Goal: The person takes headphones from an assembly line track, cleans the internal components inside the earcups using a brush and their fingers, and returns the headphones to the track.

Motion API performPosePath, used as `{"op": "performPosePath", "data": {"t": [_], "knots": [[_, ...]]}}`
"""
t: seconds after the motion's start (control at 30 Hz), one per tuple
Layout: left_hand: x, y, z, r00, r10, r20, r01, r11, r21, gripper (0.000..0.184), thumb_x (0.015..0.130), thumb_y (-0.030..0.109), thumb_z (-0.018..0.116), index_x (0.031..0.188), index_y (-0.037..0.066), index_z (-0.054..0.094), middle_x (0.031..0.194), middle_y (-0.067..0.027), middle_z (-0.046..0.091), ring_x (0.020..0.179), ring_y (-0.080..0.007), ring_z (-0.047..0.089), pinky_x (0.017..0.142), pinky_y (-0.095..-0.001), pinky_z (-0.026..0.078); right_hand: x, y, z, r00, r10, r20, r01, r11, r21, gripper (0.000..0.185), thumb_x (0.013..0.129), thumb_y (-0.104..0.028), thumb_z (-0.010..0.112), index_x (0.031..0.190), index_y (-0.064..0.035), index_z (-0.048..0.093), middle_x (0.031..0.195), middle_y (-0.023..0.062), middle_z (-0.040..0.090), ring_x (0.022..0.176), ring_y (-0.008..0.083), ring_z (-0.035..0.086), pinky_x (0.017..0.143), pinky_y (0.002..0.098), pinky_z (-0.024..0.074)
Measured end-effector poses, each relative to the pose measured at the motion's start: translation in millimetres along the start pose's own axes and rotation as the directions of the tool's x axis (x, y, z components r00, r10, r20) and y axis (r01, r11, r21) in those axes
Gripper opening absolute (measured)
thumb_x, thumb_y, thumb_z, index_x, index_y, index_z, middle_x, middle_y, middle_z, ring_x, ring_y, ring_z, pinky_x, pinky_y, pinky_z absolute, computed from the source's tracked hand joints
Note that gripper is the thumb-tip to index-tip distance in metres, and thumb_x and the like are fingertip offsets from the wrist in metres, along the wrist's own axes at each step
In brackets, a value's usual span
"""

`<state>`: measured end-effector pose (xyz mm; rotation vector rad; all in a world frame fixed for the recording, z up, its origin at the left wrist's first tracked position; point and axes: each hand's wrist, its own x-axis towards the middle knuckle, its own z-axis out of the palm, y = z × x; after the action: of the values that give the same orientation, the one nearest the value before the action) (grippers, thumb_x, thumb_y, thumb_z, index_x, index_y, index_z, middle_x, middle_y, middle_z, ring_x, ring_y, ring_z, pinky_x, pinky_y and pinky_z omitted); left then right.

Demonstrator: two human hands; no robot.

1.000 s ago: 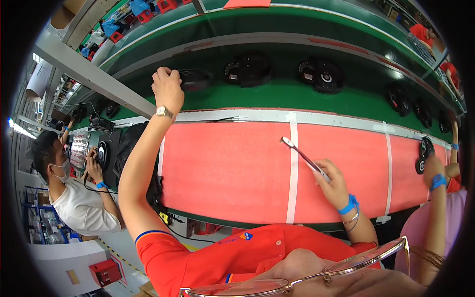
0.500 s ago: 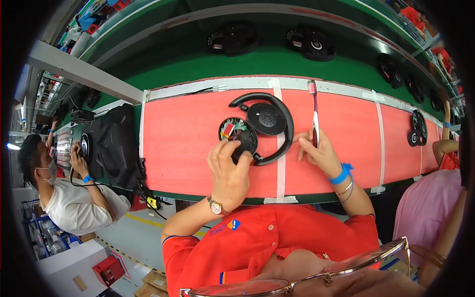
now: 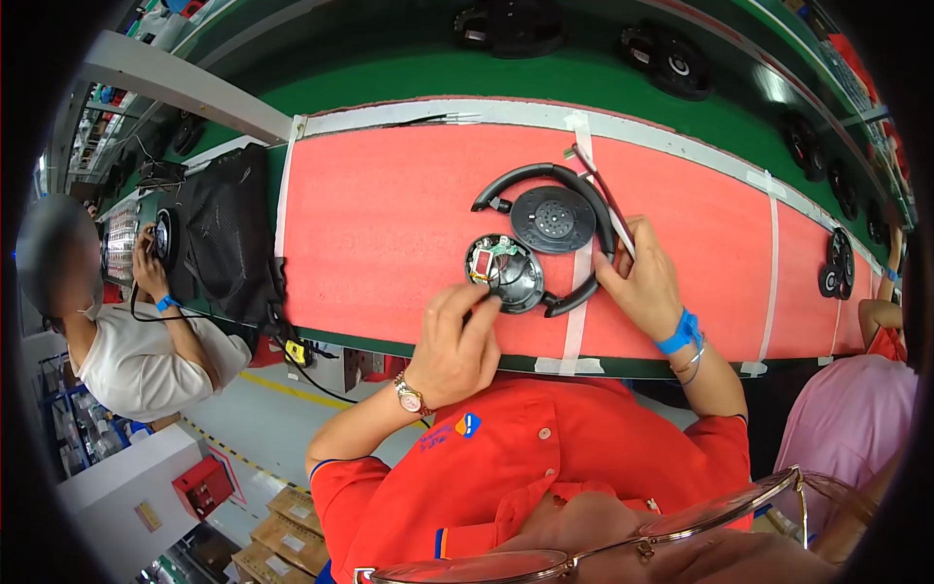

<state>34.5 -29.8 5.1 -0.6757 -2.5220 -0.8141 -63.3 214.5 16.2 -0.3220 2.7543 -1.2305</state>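
Observation:
A pair of black headphones point(image 3: 553, 220) lies on the pink mat, one round cup face up with a dotted centre. The other ear cup point(image 3: 522, 284) is opened, and a red-and-white part, a green board and thin wires show inside. My left hand point(image 3: 455, 343) is closed at this cup's near-left rim, fingertips on its edge. In my right hand point(image 3: 642, 284) is a toothbrush point(image 3: 605, 187), dark red and white, slanting up and left across the headband's right side. The right thumb and fingertips are by the headband, where I cannot tell touch from closeness.
Pink matting point(image 3: 379, 214) with white tape covers the bench. More headphones point(image 3: 835, 265) lie far right, and several stand on the green belt point(image 3: 584, 73) behind. A black bag point(image 3: 232, 229) is at the left, beside a seated co-worker in white point(image 3: 161, 355). Another person in pink point(image 3: 842, 419) sits right.
The view has shifted. The headphones have come nearer to me, and my left hand has drawn back to the open cup's rim, uncovering its inside. The toothbrush has tipped from upright to leaning left.

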Motion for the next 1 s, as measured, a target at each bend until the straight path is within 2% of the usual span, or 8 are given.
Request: {"op": "performPosePath", "data": {"t": [0.07, 0.1, 0.23, 0.37, 0.47, 0.7, 0.93, 1.0], "knots": [[1.7, 1.8, -7.6, 0.983, -0.183, 0.024, 0.183, 0.983, 0.008, 0.050, 0.071, 0.001, 0.065, 0.119, -0.005, 0.051, 0.123, -0.0209, 0.048, 0.110, -0.0386, 0.047, 0.095, -0.0478, 0.041, 5.6, 3.3, 0.1, 1.000, 0.021, 0.003, -0.021, 1.000, -0.003, 0.030, 0.080, -0.006, 0.067, 0.103, -0.0009, 0.048, 0.073, 0.0050, 0.046, 0.058, 0.0131, 0.047, 0.053, 0.0286, 0.0414], [1.6, 2.2, -9.0, 0.978, -0.208, 0.029, 0.207, 0.978, 0.011, 0.059, 0.072, 0.004, 0.066, 0.127, -0.006, 0.046, 0.127, -0.0219, 0.047, 0.112, -0.0395, 0.046, 0.096, -0.0470, 0.039, 8.3, 5.0, -0.3, 1.000, 0.013, -0.001, -0.013, 1.000, -0.006, 0.028, 0.080, -0.004, 0.066, 0.101, -0.0010, 0.048, 0.073, 0.0056, 0.046, 0.058, 0.0142, 0.048, 0.054, 0.0295, 0.0420], [5.3, 8.2, -0.8, 0.931, -0.352, 0.093, 0.346, 0.935, 0.072, 0.065, 0.073, 0.012, 0.069, 0.132, -0.004, 0.045, 0.131, -0.0219, 0.043, 0.115, -0.0394, 0.043, 0.097, -0.0488, 0.035, 19.1, 8.9, 1.1, 0.998, -0.056, -0.021, 0.055, 0.998, -0.034, 0.026, 0.080, -0.003, 0.062, 0.101, -0.0002, 0.047, 0.076, 0.0098, 0.048, 0.061, 0.0199, 0.051, 0.057, 0.0333, 0.0434], [6.5, 12.6, 7.2, 0.913, -0.384, 0.138, 0.366, 0.920, 0.138, 0.065, 0.072, 0.013, 0.070, 0.132, 0.002, 0.048, 0.133, -0.0217, 0.041, 0.115, -0.0389, 0.042, 0.096, -0.0491, 0.035, 18.4, 13.7, 8.8, 0.974, -0.208, -0.084, 0.200, 0.975, -0.098, 0.023, 0.082, -0.002, 0.058, 0.103, 0.0007, 0.048, 0.084, 0.0117, 0.049, 0.061, 0.0228, 0.051, 0.058, 0.0346, 0.0433], [9.3, 12.8, 4.8, 0.903, -0.404, 0.144, 0.390, 0.913, 0.118, 0.066, 0.072, 0.013, 0.070, 0.133, 0.001, 0.048, 0.132, -0.0219, 0.041, 0.114, -0.0388, 0.043, 0.096, -0.0492, 0.034, 18.1, 12.0, 8.6, 0.983, -0.167, -0.076, 0.161, 0.984, -0.077, 0.022, 0.082, -0.002, 0.057, 0.103, 0.0007, 0.049, 0.087, 0.0112, 0.049, 0.062, 0.0223, 0.052, 0.058, 0.0338, 0.0433], [10.1, 13.9, 7.9, 0.914, -0.398, 0.084, 0.400, 0.917, -0.007, 0.053, 0.064, 0.002, 0.075, 0.111, 0.001, 0.053, 0.132, -0.0209, 0.041, 0.113, -0.0400, 0.042, 0.095, -0.0480, 0.037, 16.6, 9.8, 8.1, 0.988, -0.132, -0.078, 0.126, 0.989, -0.077, 0.023, 0.083, -0.002, 0.058, 0.104, 0.0001, 0.050, 0.084, 0.0107, 0.049, 0.061, 0.0196, 0.052, 0.057, 0.0319, 0.0430], [7.4, 12.7, 1.8, 0.916, -0.394, 0.075, 0.399, 0.913, -0.080, 0.050, 0.066, 0.005, 0.077, 0.109, 0.000, 0.052, 0.129, -0.0205, 0.044, 0.111, -0.0386, 0.046, 0.093, -0.0470, 0.040, 16.6, 8.0, 8.4, 0.990, -0.103, -0.100, 0.098, 0.994, -0.048, 0.023, 0.085, -0.006, 0.064, 0.103, -0.0007, 0.051, 0.081, 0.0071, 0.049, 0.059, 0.0154, 0.046, 0.054, 0.0290, 0.0403], [7.4, 10.6, 0.3, 0.944, -0.322, 0.077, 0.330, 0.933, -0.143, 0.048, 0.068, 0.006, 0.078, 0.108, 0.001, 0.053, 0.128, -0.0202, 0.046, 0.109, -0.0380, 0.047, 0.091, -0.0466, 0.041, 16.4, 8.7, 8.9, 0.989, -0.100, -0.106, 0.098, 0.995, -0.020, 0.023, 0.086, -0.007, 0.064, 0.103, -0.0006, 0.051, 0.081, 0.0063, 0.049, 0.059, 0.0144, 0.046, 0.054, 0.0282, 0.0397]]}}
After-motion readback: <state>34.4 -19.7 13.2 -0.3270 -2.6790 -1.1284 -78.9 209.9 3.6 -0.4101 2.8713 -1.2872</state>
